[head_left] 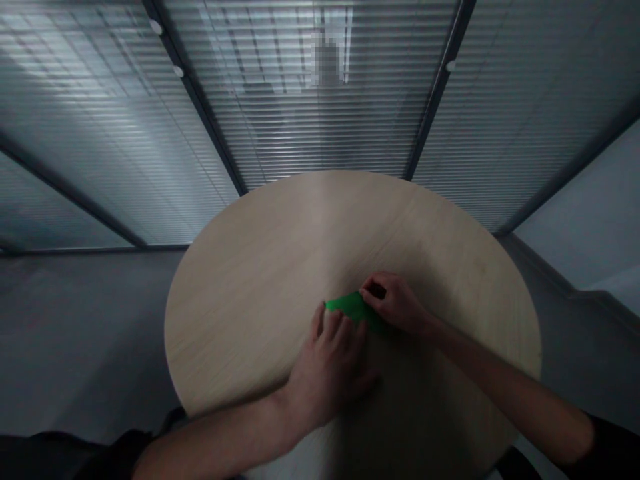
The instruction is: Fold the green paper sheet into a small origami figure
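Note:
A small green sheet, which looks like paper [350, 306], lies on the round wooden table [260, 267] in front of me. My left hand [333, 360] rests over its near side, palm down, with the fingers spread and the fingertips touching it. Thumb and index finger of my right hand [393, 300] are pinched together at the sheet's far right corner. Both hands and their shadow hide the near part of the sheet, so its full shape cannot be made out.
Beyond the table's far edge stand glass partitions with horizontal blinds [325, 133] between dark frames. A pale wall [590, 220] is at the right. Grey floor [90, 333] shows on both sides of the table.

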{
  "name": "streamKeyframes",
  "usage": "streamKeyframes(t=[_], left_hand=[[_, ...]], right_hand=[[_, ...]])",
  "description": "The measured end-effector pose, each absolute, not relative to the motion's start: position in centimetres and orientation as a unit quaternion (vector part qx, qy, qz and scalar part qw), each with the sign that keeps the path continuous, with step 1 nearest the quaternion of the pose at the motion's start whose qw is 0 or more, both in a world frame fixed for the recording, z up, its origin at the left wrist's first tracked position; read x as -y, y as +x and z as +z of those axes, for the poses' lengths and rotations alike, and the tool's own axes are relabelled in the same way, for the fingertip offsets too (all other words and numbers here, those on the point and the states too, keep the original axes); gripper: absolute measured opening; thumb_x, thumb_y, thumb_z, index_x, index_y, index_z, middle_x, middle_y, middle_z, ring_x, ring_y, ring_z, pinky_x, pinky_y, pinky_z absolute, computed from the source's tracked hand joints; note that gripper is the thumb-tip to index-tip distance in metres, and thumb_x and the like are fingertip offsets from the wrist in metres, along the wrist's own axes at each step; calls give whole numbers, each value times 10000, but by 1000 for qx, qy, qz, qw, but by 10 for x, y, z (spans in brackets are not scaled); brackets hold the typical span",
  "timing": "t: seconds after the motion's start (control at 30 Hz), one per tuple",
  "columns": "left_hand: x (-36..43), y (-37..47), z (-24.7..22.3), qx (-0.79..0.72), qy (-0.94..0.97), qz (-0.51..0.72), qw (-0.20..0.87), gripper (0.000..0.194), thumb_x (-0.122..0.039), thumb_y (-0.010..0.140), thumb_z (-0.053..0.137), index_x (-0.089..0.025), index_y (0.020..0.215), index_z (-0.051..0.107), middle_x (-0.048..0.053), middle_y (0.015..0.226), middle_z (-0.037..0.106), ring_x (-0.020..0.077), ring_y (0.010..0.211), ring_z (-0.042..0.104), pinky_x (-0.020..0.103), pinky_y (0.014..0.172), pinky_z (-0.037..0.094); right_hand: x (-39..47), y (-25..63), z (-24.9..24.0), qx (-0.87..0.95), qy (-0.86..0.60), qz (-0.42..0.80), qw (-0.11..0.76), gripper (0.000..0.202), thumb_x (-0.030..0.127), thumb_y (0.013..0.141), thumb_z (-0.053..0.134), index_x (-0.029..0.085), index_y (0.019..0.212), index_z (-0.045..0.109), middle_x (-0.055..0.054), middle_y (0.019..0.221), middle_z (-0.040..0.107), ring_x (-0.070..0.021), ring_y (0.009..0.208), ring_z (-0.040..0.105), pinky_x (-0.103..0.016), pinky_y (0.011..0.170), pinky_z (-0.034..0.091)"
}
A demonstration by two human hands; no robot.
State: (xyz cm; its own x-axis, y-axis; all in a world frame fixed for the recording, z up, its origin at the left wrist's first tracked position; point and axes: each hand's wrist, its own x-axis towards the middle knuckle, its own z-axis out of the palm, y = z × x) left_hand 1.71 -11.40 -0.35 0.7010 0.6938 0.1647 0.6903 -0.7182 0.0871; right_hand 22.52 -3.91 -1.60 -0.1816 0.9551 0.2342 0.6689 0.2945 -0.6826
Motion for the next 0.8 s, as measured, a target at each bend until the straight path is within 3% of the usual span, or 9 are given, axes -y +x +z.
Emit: streamKeyframes(t=[0.13,0.3,0.53,0.8], left_hand=[[114,17,-5,-385,919,89,17,707,-641,965,601,-50,1349,658,214,1313,680,419,1327,560,644,1245,350],[115,14,5,-439,896,61,17,672,-604,939,669,-126,1409,637,223,1315,649,461,1306,563,751,1164,368],[116,12,11,-453,890,46,18,713,-661,898,691,-207,1444,627,235,1370,613,489,1335,540,753,1113,411],[116,7,0,-451,892,41,10,801,-631,978,573,47,1403,597,298,1434,616,465,1400,527,653,1212,400]], right_hand=[[38,225,-17,736,-551,221,326,112,215,886,670,198,775,680,-51,793,733,-204,740,666,-334,714,494],[39,225,-17,735,-551,222,326,104,223,886,669,204,784,683,-48,797,733,-205,749,666,-332,712,493],[39,225,-17,737,-550,223,324,113,208,887,676,196,774,680,-50,787,726,-203,744,658,-332,716,485],[38,226,-17,738,-547,223,326,101,200,882,676,192,780,679,-48,793,718,-201,745,648,-332,719,474]])
